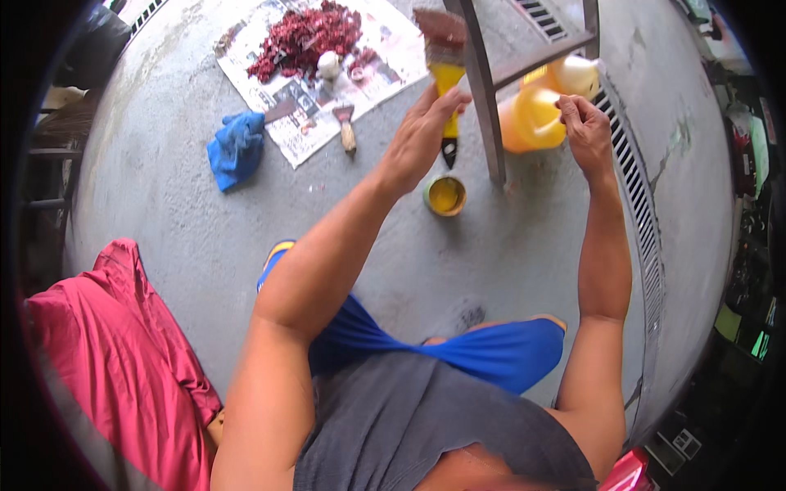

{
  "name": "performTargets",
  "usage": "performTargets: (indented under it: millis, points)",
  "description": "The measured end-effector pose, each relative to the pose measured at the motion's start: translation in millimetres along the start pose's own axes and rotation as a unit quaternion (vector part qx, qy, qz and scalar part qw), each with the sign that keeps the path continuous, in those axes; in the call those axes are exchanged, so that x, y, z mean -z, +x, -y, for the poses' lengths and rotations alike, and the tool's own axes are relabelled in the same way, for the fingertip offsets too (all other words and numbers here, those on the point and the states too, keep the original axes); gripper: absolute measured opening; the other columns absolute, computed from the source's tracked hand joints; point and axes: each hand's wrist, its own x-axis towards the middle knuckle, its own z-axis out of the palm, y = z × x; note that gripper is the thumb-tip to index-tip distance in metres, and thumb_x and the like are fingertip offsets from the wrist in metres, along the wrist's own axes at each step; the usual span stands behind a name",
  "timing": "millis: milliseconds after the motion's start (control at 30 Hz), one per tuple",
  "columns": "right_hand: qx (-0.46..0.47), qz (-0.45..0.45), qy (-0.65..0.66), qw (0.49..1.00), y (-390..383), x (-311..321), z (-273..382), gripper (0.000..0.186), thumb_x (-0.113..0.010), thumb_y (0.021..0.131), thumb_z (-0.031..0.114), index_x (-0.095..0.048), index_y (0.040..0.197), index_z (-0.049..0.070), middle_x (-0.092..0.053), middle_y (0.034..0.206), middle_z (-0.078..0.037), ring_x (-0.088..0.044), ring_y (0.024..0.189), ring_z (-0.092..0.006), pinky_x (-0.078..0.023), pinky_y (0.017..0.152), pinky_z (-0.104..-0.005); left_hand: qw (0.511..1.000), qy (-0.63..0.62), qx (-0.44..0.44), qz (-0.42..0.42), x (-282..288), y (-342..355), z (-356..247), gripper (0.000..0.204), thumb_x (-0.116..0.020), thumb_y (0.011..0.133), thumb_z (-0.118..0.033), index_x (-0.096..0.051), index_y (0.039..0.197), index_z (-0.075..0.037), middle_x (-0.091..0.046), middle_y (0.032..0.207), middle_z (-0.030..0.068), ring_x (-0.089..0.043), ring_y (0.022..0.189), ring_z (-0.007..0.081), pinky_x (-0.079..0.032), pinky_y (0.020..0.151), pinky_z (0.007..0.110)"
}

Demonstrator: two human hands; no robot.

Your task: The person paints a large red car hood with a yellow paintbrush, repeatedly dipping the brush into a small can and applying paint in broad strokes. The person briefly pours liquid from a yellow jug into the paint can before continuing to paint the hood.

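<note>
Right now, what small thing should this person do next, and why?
Perhaps turn the brush so its bristles face the open tin: the left hand holds it with the bristles pointing away, while the tin, with something yellow inside, appears near the handle's end.

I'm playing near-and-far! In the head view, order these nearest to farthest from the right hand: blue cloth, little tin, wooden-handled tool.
1. Little tin: left of the right hand, on the floor.
2. Wooden-handled tool: farther left, by the newspaper.
3. Blue cloth: farthest left.
</note>
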Motion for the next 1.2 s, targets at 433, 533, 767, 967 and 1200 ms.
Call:
performTargets:
  millis: [433, 533, 767, 967, 1200]
  points:
    - [-0.272, 0.129, 0.395, 0.868, -179, -8, 17, 0.032, -0.065, 0.102, 0.019, -0.062, 0.128, 0.001, -0.073, 0.104, -0.007, -0.069, 0.088, -0.0127, -0.053, 0.074, -0.0244, 0.995, -0.026, 0.001, 0.100, -132, -46, 113, 0.039, -0.054, 0.107, -0.042, -0.059, 0.132, -0.013, -0.064, 0.101, 0.0044, -0.061, 0.095, 0.0137, -0.051, 0.085, 0.032]
    - [-0.308, 0.109, 0.414, 0.849, -187, 3, -4, 0.028, -0.065, 0.102, 0.018, -0.063, 0.124, 0.001, -0.072, 0.103, -0.007, -0.069, 0.086, -0.0128, -0.053, 0.072, -0.0238, 0.995, 0.053, -0.023, -0.080, -92, -55, 181, 0.037, -0.058, 0.105, -0.039, -0.062, 0.118, -0.004, -0.066, 0.099, 0.0065, -0.065, 0.093, 0.0150, -0.053, 0.081, 0.034]
    - [-0.272, 0.073, 0.512, 0.812, -195, 17, -16, 0.026, -0.064, 0.102, 0.015, -0.060, 0.124, 0.002, -0.070, 0.102, -0.007, -0.069, 0.086, -0.0128, -0.055, 0.073, -0.0229, 0.915, 0.220, 0.256, -0.219, 16, -58, 303, 0.052, -0.069, 0.090, -0.054, -0.065, 0.084, -0.002, -0.071, 0.082, 0.0167, -0.068, 0.079, 0.0306, -0.052, 0.074, 0.042]
    - [-0.268, 0.041, 0.519, 0.810, -206, 32, -17, 0.030, -0.067, 0.101, 0.019, -0.059, 0.125, 0.003, -0.070, 0.102, -0.006, -0.069, 0.087, -0.0115, -0.054, 0.073, -0.0226, 0.922, 0.337, 0.176, -0.068, 10, -46, 329, 0.048, -0.067, 0.093, -0.046, -0.065, 0.090, 0.001, -0.069, 0.089, 0.0224, -0.066, 0.084, 0.0353, -0.051, 0.075, 0.046]
    - [-0.270, -0.006, 0.600, 0.753, -196, 24, -27, 0.035, -0.066, 0.101, 0.019, -0.056, 0.132, 0.006, -0.071, 0.109, -0.007, -0.070, 0.092, -0.0129, -0.057, 0.075, -0.0240, 0.941, 0.317, 0.030, -0.115, 17, -45, 330, 0.030, -0.061, 0.091, -0.022, -0.047, 0.078, 0.002, -0.045, 0.071, 0.0131, -0.045, 0.067, 0.0246, -0.042, 0.064, 0.042]
